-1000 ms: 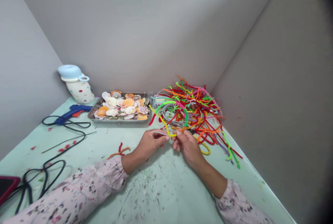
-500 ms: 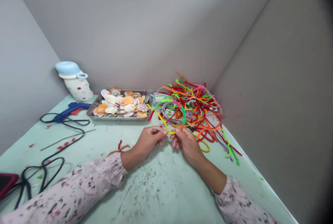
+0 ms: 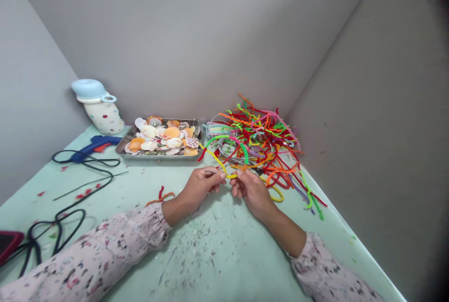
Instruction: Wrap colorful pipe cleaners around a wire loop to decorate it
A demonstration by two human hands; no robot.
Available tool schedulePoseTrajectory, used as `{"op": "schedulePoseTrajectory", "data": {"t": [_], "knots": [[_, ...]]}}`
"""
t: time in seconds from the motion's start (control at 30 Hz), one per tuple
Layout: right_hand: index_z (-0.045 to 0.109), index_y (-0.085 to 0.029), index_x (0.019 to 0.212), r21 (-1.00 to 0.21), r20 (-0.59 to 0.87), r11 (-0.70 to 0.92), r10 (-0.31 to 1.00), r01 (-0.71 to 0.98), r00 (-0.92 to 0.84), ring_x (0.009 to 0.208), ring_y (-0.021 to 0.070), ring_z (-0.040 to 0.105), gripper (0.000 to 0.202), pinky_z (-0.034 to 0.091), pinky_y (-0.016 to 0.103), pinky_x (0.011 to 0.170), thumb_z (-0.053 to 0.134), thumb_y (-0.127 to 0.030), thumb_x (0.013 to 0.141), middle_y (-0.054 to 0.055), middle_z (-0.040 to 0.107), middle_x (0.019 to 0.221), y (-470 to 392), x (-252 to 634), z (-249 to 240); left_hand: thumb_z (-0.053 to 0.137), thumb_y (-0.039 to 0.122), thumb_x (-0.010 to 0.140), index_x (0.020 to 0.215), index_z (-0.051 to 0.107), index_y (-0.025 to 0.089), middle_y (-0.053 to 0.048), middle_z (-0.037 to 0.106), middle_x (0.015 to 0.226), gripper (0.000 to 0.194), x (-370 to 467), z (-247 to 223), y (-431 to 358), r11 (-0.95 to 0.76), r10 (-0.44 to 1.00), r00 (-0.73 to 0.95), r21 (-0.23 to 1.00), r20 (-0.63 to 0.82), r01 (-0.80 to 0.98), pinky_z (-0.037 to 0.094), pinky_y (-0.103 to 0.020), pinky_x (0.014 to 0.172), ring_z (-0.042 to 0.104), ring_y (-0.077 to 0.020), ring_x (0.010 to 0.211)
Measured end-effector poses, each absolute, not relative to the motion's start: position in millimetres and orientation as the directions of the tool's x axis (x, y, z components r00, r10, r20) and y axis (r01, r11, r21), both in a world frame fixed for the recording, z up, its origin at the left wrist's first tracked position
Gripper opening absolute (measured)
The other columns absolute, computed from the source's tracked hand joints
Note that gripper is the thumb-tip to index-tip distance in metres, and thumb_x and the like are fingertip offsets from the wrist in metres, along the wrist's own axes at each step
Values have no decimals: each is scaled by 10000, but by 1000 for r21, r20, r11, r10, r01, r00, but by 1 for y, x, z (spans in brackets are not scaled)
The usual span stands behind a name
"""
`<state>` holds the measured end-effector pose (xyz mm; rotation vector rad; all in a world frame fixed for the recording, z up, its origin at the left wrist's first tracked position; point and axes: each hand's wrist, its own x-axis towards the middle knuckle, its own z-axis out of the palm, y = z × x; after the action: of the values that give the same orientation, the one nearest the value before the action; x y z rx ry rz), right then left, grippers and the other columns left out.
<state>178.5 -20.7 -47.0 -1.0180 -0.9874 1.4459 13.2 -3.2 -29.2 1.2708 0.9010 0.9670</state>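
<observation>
My left hand [image 3: 204,184] pinches a wire wrapped in coloured pipe cleaner [image 3: 214,155], with bare wire showing at its fingers. My right hand [image 3: 251,190] grips the same piece a short way to the right, fingers closed. Yellow fuzz spans the small gap between both hands. From there the piece curves up in a loop of green, pink and red, and a yellow length crosses its left side. Just behind the hands lies a tangled pile of pipe cleaners [image 3: 270,138] in many colours.
A metal tray [image 3: 157,156] of seashells stands behind my left hand. Farther left are a blue glue gun [image 3: 91,148], a black cord [image 3: 66,208], a white bottle [image 3: 105,116] with blue lid and a red-edged device [image 3: 10,245]. Red and orange scraps [image 3: 161,197] lie near my left wrist.
The view has shifted very slightly. Both hands keep their pinch on the pipe cleaner, and the loop stays in almost the same place.
</observation>
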Motion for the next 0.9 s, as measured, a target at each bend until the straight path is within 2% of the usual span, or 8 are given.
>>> {"op": "schedulePoseTrajectory", "data": {"t": [0.23,0.9], "knots": [[588,-164,818,-930,-91,-112,993,-350,-75,464,80,546,305,341,188,400,618,-464,770,7,638,676,-20,179,-45,655,369,739,777,639,130,11,569,624,243,13,-31,-3,51,939,343,994,-16,-94,277,-186,428,436,-61,474],[571,-167,797,-920,-125,-150,988,-362,-90,454,78,543,276,334,187,402,617,-438,778,0,637,662,-20,179,-44,673,345,732,734,637,126,-8,601,665,222,10,-32,0,90,919,393,991,-43,-103,321,-182,467,476,-64,512]]}}
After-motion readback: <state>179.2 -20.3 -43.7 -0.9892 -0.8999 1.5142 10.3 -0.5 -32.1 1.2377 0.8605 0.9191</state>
